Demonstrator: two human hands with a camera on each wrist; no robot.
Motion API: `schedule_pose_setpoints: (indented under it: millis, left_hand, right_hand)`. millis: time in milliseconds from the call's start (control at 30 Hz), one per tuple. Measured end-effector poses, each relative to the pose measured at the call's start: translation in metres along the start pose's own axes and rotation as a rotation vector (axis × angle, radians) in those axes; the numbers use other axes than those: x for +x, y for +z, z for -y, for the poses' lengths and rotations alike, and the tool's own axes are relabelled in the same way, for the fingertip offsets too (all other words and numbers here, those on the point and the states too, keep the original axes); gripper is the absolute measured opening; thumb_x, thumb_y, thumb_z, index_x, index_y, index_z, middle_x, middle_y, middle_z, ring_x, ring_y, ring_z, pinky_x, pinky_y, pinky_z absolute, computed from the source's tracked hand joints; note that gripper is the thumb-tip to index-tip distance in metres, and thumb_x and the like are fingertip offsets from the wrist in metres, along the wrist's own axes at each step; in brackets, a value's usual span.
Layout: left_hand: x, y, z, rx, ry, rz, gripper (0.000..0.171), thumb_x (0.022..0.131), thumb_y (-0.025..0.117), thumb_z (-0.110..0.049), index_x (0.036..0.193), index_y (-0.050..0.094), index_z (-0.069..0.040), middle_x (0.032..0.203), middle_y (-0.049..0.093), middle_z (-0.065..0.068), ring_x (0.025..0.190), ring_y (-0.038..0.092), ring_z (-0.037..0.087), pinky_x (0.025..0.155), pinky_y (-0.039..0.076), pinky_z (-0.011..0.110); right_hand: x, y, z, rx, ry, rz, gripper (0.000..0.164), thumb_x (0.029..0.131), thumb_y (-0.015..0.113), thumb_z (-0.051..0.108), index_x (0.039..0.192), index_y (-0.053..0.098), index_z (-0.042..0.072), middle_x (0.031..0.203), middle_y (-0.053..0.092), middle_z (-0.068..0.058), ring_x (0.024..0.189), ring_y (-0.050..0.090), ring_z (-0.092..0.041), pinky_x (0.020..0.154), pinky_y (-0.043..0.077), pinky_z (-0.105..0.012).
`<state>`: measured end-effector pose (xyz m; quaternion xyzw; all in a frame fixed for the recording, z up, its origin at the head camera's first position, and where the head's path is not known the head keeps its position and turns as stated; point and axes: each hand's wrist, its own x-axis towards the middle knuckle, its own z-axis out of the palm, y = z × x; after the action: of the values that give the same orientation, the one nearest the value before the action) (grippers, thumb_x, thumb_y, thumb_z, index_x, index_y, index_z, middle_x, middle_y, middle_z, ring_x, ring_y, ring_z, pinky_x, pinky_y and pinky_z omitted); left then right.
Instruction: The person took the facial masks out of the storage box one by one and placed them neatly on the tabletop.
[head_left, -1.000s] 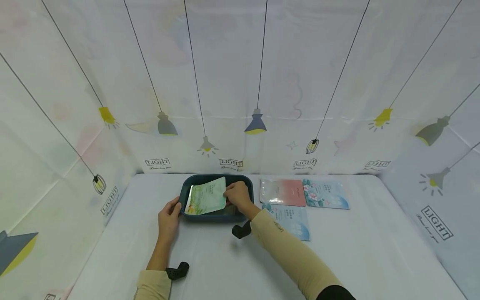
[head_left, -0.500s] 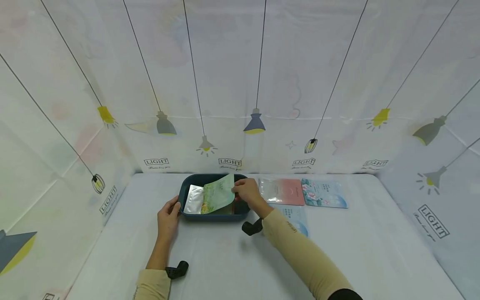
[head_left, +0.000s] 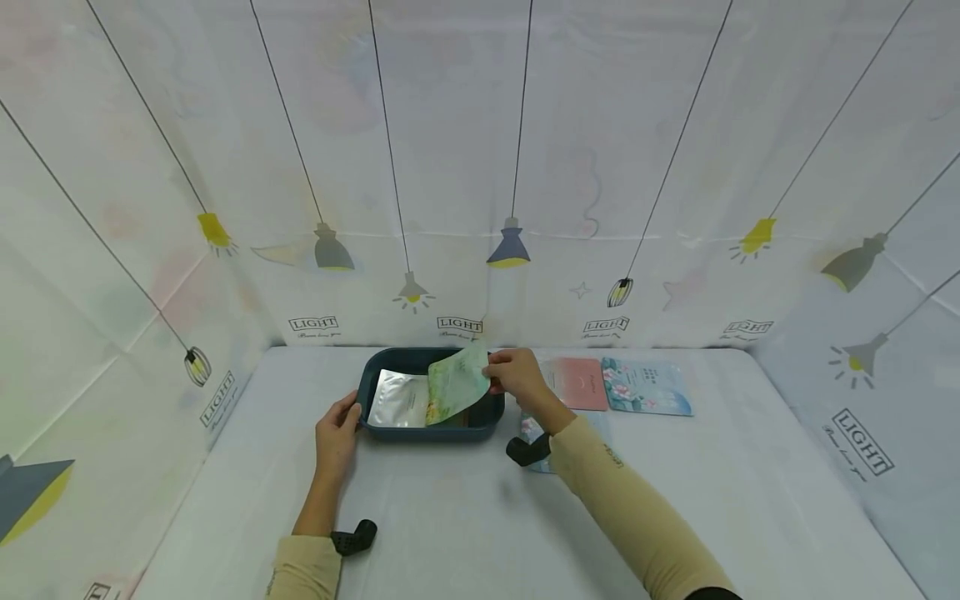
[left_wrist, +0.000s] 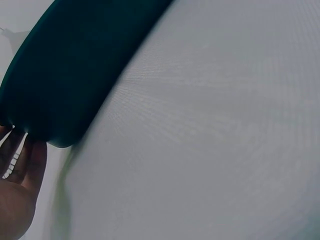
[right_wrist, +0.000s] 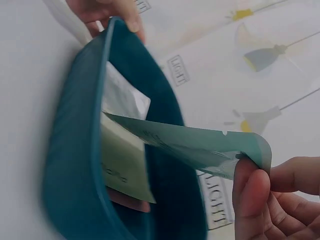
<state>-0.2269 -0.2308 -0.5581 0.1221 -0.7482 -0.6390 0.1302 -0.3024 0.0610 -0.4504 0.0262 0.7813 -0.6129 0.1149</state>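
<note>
Plainly, the left hand (head_left: 336,437) grips the nine-o'clock end of the bin (head_left: 431,435). Inside lies a silver packet (head_left: 396,398); at its three o'clock, the green packet (head_left: 457,383) tilts up, lower end in the bin. It sits toward nine o'clock from the nearer right hand (head_left: 521,383), which pinches its raised end; its long axis seems to run eight to two. Farther toward three o'clock lie a red packet (head_left: 581,383) and a blue packet (head_left: 648,387).

A flat, pale green packet (head_left: 457,385), with yellow print at its lower end, is pinched by its right edge and is held tilted, partly inside a rounded dark teal tub (head_left: 435,434). The tub is placed upright on the white bench (head_left: 450,517).
</note>
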Motion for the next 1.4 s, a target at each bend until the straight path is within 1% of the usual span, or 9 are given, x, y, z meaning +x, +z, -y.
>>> schedule_pose_setpoints:
  millis: [167, 300, 400, 600, 733, 867, 1067, 1233, 1400]
  left_hand:
    - [0.0, -0.001, -0.001, 0.007, -0.013, 0.017, 0.039, 0.103, 0.049, -0.022, 0.137, 0.053, -0.004, 0.137, 0.056, 0.016, 0.119, 0.056, 0.025, 0.079, 0.049, 0.006]
    - [-0.001, 0.0, 0.0, 0.012, -0.022, 0.012, 0.039, 0.103, 0.049, -0.022, 0.137, 0.053, -0.004, 0.137, 0.056, 0.016, 0.119, 0.056, 0.025, 0.079, 0.049, 0.006]
    - [-0.001, 0.0, 0.002, 0.02, -0.018, 0.001, 0.038, 0.103, 0.049, -0.021, 0.136, 0.054, -0.004, 0.137, 0.056, 0.015, 0.117, 0.056, 0.023, 0.079, 0.049, 0.006]
    - [0.0, 0.001, 0.003, 0.021, -0.01, -0.012, 0.039, 0.103, 0.049, -0.022, 0.137, 0.053, -0.003, 0.138, 0.055, 0.018, 0.119, 0.055, 0.026, 0.078, 0.049, 0.005]
    - [-0.001, 0.0, 0.004, 0.014, -0.007, -0.008, 0.039, 0.103, 0.049, -0.022, 0.137, 0.052, -0.003, 0.138, 0.055, 0.018, 0.12, 0.055, 0.029, 0.078, 0.048, 0.004]
    - [0.0, 0.0, 0.003, 0.017, -0.013, -0.004, 0.039, 0.103, 0.049, -0.022, 0.137, 0.053, -0.003, 0.137, 0.056, 0.017, 0.12, 0.056, 0.028, 0.077, 0.048, 0.004]
    - [0.001, -0.001, 0.001, 0.025, -0.008, -0.014, 0.039, 0.103, 0.048, -0.022, 0.136, 0.053, -0.003, 0.136, 0.057, 0.017, 0.118, 0.056, 0.026, 0.078, 0.049, 0.004]
    - [0.003, -0.001, 0.001, 0.023, -0.009, -0.015, 0.038, 0.103, 0.049, -0.021, 0.136, 0.054, -0.004, 0.136, 0.057, 0.016, 0.118, 0.056, 0.026, 0.077, 0.048, 0.005]
    - [0.002, 0.0, -0.001, 0.016, -0.013, 0.001, 0.038, 0.103, 0.049, -0.021, 0.136, 0.054, -0.003, 0.136, 0.057, 0.016, 0.117, 0.056, 0.025, 0.077, 0.049, 0.004]
  right_hand:
    - [-0.005, -0.016, 0.007, 0.015, -0.023, 0.021, 0.028, 0.088, 0.064, 0.002, 0.114, 0.064, -0.009, 0.088, 0.066, -0.009, 0.056, 0.058, -0.009, 0.055, 0.054, -0.02]
    - [-0.011, -0.031, 0.014, -0.003, -0.023, 0.038, 0.03, 0.09, 0.064, 0.005, 0.117, 0.064, -0.007, 0.092, 0.068, -0.011, 0.06, 0.059, -0.011, 0.058, 0.054, -0.02]
    - [-0.014, -0.042, 0.018, -0.023, -0.028, 0.032, 0.031, 0.091, 0.064, 0.007, 0.119, 0.063, -0.006, 0.098, 0.068, -0.014, 0.064, 0.061, -0.014, 0.059, 0.055, -0.02]
    - [-0.02, -0.065, 0.02, -0.029, -0.086, 0.023, 0.033, 0.091, 0.063, 0.007, 0.12, 0.062, -0.009, 0.1, 0.07, -0.016, 0.063, 0.062, -0.011, 0.059, 0.055, -0.021]
    - [-0.023, -0.083, 0.018, -0.051, -0.101, 0.038, 0.034, 0.092, 0.063, 0.009, 0.121, 0.061, -0.008, 0.101, 0.069, -0.014, 0.065, 0.061, -0.011, 0.063, 0.056, -0.023]
    - [-0.027, -0.103, 0.016, -0.071, -0.114, 0.047, 0.037, 0.093, 0.062, 0.011, 0.124, 0.059, -0.008, 0.102, 0.068, -0.012, 0.067, 0.061, -0.012, 0.066, 0.057, -0.025]
    - [-0.034, -0.134, 0.013, -0.057, -0.108, 0.043, 0.04, 0.095, 0.06, 0.012, 0.128, 0.055, -0.009, 0.098, 0.065, -0.003, 0.07, 0.06, -0.011, 0.066, 0.056, -0.022]
    - [-0.042, -0.155, 0.008, -0.069, -0.099, 0.033, 0.04, 0.096, 0.059, 0.015, 0.13, 0.055, -0.008, 0.103, 0.065, -0.004, 0.076, 0.063, -0.014, 0.071, 0.057, -0.023]
    - [-0.051, -0.173, -0.001, -0.092, -0.095, 0.012, 0.042, 0.096, 0.059, 0.016, 0.129, 0.053, -0.009, 0.095, 0.064, 0.001, 0.075, 0.061, -0.011, 0.071, 0.056, -0.022]
